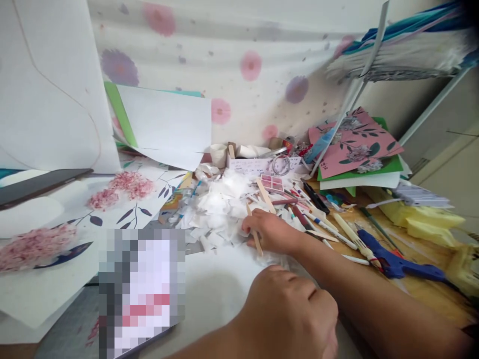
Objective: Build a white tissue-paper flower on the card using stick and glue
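Observation:
My right hand (pixel 275 232) reaches in from the right, its fingers closed around a flat wooden craft stick (pixel 257 244) held upright at a slant. Just beyond it lies a loose heap of torn white tissue pieces (pixel 220 199). Closer to me, my left hand (pixel 294 306) is curled into a fist above a white sheet of paper (pixel 213 279); its fingertips are turned away, so whatever it may hold is hidden. A second craft stick (pixel 265 195) leans by the heap, near a small pink palette (pixel 272 183).
Pens and brushes crowd the right side beside a blue glue gun (pixel 400 262). Flower artwork (pixel 112 199) lies at left, with a blurred-out screen (pixel 149 284) before it. Behind stand paper cups (pixel 218 155) and a white box (pixel 258 165). Pink floral cards (pixel 355 144) are stacked at right.

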Demonstrator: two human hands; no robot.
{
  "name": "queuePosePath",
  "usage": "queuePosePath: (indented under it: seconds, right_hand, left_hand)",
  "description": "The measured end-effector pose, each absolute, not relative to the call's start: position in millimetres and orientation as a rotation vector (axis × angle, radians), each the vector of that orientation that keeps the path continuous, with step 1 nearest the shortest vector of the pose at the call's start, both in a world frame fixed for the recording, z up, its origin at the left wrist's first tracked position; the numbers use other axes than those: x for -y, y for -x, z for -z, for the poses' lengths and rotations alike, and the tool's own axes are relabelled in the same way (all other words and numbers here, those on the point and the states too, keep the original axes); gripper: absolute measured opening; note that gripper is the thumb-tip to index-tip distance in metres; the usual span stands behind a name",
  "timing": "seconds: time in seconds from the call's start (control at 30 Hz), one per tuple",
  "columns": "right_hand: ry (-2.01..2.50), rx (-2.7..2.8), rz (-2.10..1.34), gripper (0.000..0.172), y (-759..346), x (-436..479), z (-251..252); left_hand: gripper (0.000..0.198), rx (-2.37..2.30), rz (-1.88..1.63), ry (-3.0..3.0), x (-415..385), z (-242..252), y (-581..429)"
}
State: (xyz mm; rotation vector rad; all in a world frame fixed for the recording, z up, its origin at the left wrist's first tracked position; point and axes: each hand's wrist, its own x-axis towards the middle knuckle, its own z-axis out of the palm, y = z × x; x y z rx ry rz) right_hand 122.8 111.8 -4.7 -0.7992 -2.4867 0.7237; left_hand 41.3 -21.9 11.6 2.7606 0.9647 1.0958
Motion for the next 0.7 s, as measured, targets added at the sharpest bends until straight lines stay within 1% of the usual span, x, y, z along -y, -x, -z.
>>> queuePosePath:
  seconds: [0.07, 0.13, 0.2, 0.23, 0.27, 0.33, 0.43, 0.57, 0.7]
  right_hand:
    - [0.818, 2.438, -0.751, 0.016, -121, -114, 3]
    - [0.854, 2.344, -0.809, 0.012, -125, -115, -3]
    - [0.878, 2.233, -0.915, 0.011, -135, -112, -11]
    - [0.879, 2.183, -0.982, 0.014, -142, -109, -15]
    - [0.874, 2.138, -1.051, 0.017, -150, -106, -19]
    - [0.856, 2.062, -1.17, 0.021, -165, -97, -25]
    - [0.859, 1.983, -1.274, 0.021, -182, -84, -28]
    - [0.899, 1.914, -1.337, 0.02, -194, -66, -28]
    - [0.868, 1.723, -1.345, 0.017, -205, -48, -27]
  left_hand:
    - [0.012, -1.066, -1.154, -2.616, 16, -19, -34]
    - [0.011, -1.233, -1.277, -2.328, 7, -26, -24]
    - [0.016, -1.411, -1.424, -1.952, -6, -30, -12]
    - [0.021, -1.509, -1.455, -1.768, -13, -32, -7]
    - [0.027, -1.589, -1.408, -1.629, -18, -32, -2]
    - [0.034, -1.543, -1.266, -1.616, -27, -33, 3]
    - [0.028, -1.347, -1.006, -1.66, -29, -31, 1]
    - [0.014, -1.235, -0.835, -1.664, -22, -32, -6]
    - [0.014, -1.226, -0.626, -1.742, -17, -33, -7]
